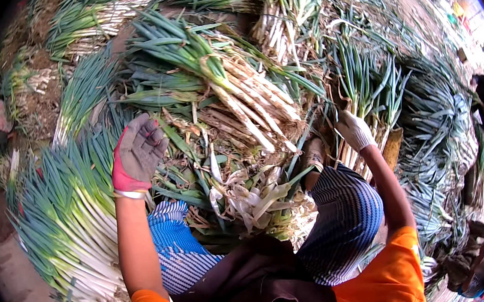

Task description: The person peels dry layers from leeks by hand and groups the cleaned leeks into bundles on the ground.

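Head view: at nine o'clock the left hand (139, 153) is holding its fingers half open; at three o'clock the right hand (355, 131) is touching green onions (361, 91), grip unclear; another bundle (241, 94) is lying toward twelve.

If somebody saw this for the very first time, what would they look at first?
Probably the big bunch of green onions in the upper middle, with long leaves and brownish stems. Next might come the fan of white-stemmed onions spread along the left. Then the gloves: pinkish-red and grey on the open left hand, white on the right hand beside some upright onions.
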The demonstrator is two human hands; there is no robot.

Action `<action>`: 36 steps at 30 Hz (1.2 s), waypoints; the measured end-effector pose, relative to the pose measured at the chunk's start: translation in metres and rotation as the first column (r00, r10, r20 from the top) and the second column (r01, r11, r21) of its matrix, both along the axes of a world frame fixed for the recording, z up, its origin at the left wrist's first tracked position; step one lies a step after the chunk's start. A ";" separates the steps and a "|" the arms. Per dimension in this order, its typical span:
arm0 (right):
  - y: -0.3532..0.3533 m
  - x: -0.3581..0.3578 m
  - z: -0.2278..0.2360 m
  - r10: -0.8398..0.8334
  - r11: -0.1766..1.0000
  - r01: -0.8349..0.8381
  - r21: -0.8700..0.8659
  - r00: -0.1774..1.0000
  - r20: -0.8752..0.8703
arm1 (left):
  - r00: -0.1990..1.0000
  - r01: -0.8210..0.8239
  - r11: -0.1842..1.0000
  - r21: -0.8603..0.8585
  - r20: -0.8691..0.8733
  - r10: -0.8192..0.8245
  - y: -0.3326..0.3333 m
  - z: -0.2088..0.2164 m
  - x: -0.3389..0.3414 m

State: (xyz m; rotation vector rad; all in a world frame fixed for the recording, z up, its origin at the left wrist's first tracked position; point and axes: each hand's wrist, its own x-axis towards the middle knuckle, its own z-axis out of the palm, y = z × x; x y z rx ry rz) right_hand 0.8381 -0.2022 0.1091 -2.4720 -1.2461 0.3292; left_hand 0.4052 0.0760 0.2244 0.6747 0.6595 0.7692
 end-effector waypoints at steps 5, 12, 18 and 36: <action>0.128 -0.114 0.048 0.427 0.887 -0.451 -0.094 0.882 -0.201 | 0.990 -0.138 0.990 -0.026 0.012 0.138 0.014 0.012 -0.018; 0.211 -0.223 -0.176 0.237 0.961 -0.264 0.084 0.940 0.245 | 0.961 -0.252 0.965 -0.069 0.102 0.258 0.004 -0.001 -0.050; 0.168 -0.233 -0.164 -0.022 1.000 0.024 0.019 0.995 -0.096 | 0.995 -0.058 0.997 0.054 0.086 0.053 -0.013 0.002 -0.040; 0.092 -0.236 -0.063 0.181 0.983 -0.178 0.050 0.872 -0.454 | 0.999 0.005 1.000 -0.021 -0.044 -0.006 0.007 -0.053 -0.035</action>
